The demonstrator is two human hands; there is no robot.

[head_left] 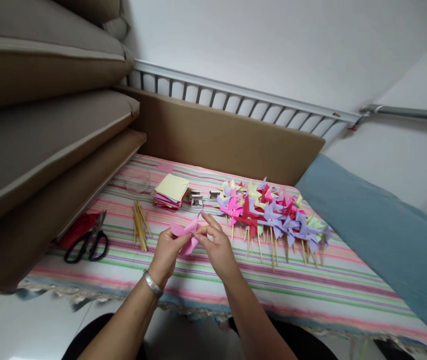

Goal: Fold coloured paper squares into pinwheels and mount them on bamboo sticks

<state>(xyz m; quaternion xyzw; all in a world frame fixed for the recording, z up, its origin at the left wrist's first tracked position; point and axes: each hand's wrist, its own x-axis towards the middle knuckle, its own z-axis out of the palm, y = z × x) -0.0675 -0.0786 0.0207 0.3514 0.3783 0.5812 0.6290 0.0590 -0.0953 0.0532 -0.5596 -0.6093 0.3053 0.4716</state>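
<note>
We're pinching one pink paper pinwheel (186,236) above the striped cloth (236,285), left hand (167,252) and right hand (218,246) both grasping it, keeping the folds together. Sticks (140,232) lying bundled, one scissors (87,244), one paper stack (171,191) left; finished pinwheels (273,215) crowding right, too many to count.

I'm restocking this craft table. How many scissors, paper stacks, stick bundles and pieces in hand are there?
Scissors: 1
Stack of paper squares: 1
Bundle of wooden sticks: 1
Pink paper piece held by left hand and right hand: 1
Total: 4
</note>
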